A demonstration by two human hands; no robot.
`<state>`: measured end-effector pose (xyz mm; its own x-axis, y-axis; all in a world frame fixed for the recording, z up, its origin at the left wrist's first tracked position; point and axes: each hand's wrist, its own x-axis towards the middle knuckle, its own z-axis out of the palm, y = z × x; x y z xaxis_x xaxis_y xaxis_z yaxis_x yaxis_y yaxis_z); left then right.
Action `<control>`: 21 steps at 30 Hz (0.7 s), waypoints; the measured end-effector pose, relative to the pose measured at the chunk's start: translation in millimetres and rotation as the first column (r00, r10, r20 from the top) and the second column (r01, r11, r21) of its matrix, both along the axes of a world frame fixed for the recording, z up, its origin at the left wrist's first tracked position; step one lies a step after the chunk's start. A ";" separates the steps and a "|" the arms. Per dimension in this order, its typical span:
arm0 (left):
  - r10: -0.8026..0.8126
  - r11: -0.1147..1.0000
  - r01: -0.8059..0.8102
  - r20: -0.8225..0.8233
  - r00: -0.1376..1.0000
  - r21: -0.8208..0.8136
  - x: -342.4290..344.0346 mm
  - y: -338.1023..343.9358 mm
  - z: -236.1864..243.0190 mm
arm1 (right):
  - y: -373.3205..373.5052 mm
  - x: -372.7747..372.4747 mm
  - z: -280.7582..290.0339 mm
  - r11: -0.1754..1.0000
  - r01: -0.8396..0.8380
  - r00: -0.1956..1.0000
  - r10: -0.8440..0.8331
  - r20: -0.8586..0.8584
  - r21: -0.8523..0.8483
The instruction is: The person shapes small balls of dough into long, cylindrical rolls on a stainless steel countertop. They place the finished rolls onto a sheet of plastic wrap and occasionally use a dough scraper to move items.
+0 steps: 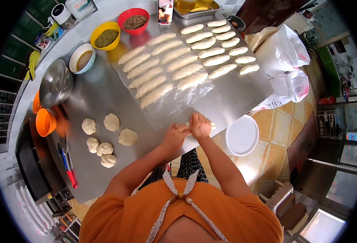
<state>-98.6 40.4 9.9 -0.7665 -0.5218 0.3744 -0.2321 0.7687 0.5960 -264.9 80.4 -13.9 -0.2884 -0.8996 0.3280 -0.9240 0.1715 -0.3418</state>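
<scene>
Close to the near edge of the steel table [235, 101], my right hand [200, 125] has its fingers curled over a piece of dough [213, 126], whose pale end sticks out on the right. My left hand [175, 137], with a ring on one finger, is closed at the left end of the same dough; most of it is hidden under my fingers. Ahead, a clear plastic sheet [174, 103] covers rows of long dough rolls [156, 95]. More uncovered rolls [217, 60] lie at the far right. Several round dough lumps [128, 137] rest to the left.
A yellow bowl [116, 33], red bowl [133, 13], white bowl [92, 65] and metal bowls [67, 87] line the far left. A phone [166, 19] stands at the back. Red-handled tongs [71, 174] lie left; a white-lidded bucket [241, 135] and sacks [283, 52] stand right.
</scene>
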 end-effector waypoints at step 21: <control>0.379 0.914 -0.351 0.123 0.917 -0.203 -194.3 -95.3 -20.1 | -72.6 -145.8 5.9 0.944 0.330 0.942 -0.328 -0.064 0.021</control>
